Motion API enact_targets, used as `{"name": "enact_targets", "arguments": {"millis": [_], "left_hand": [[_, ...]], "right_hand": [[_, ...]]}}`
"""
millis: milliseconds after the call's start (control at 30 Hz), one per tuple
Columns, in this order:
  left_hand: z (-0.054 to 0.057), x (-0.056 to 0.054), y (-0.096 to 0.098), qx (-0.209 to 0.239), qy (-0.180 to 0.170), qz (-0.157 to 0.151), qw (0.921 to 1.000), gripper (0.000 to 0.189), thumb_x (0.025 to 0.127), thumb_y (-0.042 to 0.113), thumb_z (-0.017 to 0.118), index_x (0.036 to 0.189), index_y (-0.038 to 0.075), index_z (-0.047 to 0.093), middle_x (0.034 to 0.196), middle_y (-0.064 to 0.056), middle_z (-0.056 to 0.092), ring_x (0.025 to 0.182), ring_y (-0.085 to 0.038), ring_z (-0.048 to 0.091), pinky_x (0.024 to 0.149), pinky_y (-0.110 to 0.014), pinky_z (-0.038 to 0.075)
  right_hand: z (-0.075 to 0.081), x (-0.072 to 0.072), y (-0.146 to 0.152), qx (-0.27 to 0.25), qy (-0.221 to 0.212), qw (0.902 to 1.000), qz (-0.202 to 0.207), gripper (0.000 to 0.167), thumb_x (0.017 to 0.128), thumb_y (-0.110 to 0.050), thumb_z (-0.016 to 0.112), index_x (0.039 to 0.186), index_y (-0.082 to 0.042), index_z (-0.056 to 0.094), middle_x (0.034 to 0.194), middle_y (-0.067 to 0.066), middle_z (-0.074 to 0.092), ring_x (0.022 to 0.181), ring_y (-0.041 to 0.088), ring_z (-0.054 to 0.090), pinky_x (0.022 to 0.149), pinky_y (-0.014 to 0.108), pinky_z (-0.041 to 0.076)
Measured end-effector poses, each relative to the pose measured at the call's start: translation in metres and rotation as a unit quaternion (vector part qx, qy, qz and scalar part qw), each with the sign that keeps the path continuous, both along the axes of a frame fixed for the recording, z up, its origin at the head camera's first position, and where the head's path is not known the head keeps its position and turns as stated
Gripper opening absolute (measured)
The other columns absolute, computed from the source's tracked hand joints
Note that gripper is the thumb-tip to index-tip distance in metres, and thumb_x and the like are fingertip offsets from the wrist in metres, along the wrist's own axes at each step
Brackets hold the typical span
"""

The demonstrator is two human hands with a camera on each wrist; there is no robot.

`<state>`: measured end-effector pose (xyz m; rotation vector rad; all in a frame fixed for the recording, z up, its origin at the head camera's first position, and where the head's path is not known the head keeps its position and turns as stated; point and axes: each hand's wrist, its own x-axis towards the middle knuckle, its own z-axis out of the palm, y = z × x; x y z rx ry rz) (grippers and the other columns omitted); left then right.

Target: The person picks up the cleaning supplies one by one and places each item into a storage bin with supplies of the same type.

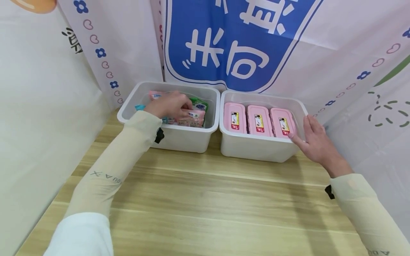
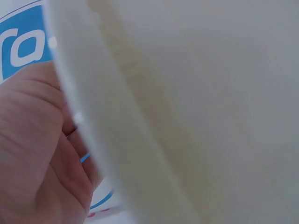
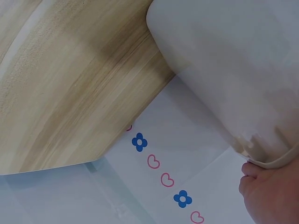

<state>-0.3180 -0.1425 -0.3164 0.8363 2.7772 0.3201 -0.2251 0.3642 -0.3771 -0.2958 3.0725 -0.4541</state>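
In the head view, my left hand (image 1: 169, 105) reaches into the left white bin (image 1: 179, 138). Its fingers are curled at the top edge of a pink packet (image 1: 193, 119), which they pinch near the bin's front wall. The left wrist view shows the left hand (image 2: 46, 140) partly hidden behind the blurred bin rim (image 2: 88, 126). My right hand (image 1: 317, 140) grips the right white bin (image 1: 256, 147) at its front right corner, thumb over the rim and fingers along the outer side. In the right wrist view, the right hand (image 3: 273, 191) holds that rim.
Three pink lidded boxes (image 1: 258, 121) stand side by side in the right bin. A green packet (image 1: 200, 105) and a blue packet (image 1: 140, 107) lie in the left one. Both bins sit on a wooden table (image 1: 198, 199) against a printed cloth backdrop (image 1: 326, 42).
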Motion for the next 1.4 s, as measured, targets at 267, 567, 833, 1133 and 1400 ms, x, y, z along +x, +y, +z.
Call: {"name": "enact_targets", "arguments": {"millis": [267, 567, 833, 1133, 1400], "left_hand": [[0.016, 0.012, -0.014, 0.004, 0.024, 0.000, 0.9997, 0.033, 0.102, 0.020, 0.066, 0.132, 0.006, 0.071, 0.122, -0.012, 0.077, 0.104, -0.027, 0.071, 0.105, -0.053, 0.055], [0.019, 0.029, -0.041, -0.016, 0.075, -0.002, 0.9971, 0.026, 0.102, 0.026, 0.067, 0.123, 0.010, 0.070, 0.128, -0.011, 0.074, 0.114, -0.031, 0.069, 0.109, -0.064, 0.047], [0.019, 0.041, -0.061, -0.014, 0.057, 0.021, 0.9981, 0.051, 0.104, 0.029, 0.065, 0.151, 0.014, 0.052, 0.166, -0.014, 0.043, 0.156, -0.041, 0.036, 0.129, -0.067, 0.025], [0.015, 0.061, -0.074, -0.043, 0.062, 0.072, 0.9946, 0.087, 0.105, 0.052, 0.058, 0.171, 0.017, 0.014, 0.179, -0.018, 0.007, 0.164, -0.045, 0.014, 0.132, -0.064, 0.019], [0.010, 0.068, -0.087, -0.044, 0.060, 0.105, 0.9917, 0.104, 0.100, 0.077, 0.042, 0.171, 0.014, 0.003, 0.179, -0.018, 0.000, 0.166, -0.042, 0.005, 0.133, -0.066, 0.006]], "right_hand": [[0.004, -0.002, 0.001, 0.002, -0.005, 1.0000, 0.009, 0.100, 0.108, -0.059, 0.042, 0.165, 0.000, -0.016, 0.174, 0.024, -0.020, 0.162, 0.052, -0.011, 0.123, 0.082, 0.007], [0.011, -0.003, -0.003, 0.033, -0.015, 0.9990, 0.025, 0.096, 0.109, -0.060, 0.035, 0.166, 0.003, -0.010, 0.173, 0.027, -0.019, 0.162, 0.052, -0.009, 0.128, 0.074, -0.002], [0.015, -0.005, -0.005, 0.066, -0.011, 0.9972, 0.032, 0.095, 0.109, -0.061, 0.033, 0.167, 0.002, -0.008, 0.173, 0.030, -0.016, 0.162, 0.053, -0.007, 0.126, 0.077, 0.000], [0.027, -0.006, -0.023, 0.072, 0.006, 0.9963, 0.046, 0.097, 0.106, -0.066, 0.039, 0.170, -0.007, -0.006, 0.176, 0.027, -0.008, 0.163, 0.052, -0.001, 0.126, 0.077, 0.003], [0.041, -0.011, -0.048, 0.071, 0.008, 0.9962, 0.051, 0.099, 0.105, -0.067, 0.040, 0.169, -0.008, -0.007, 0.178, 0.022, -0.007, 0.165, 0.047, -0.001, 0.127, 0.076, 0.002]]}}
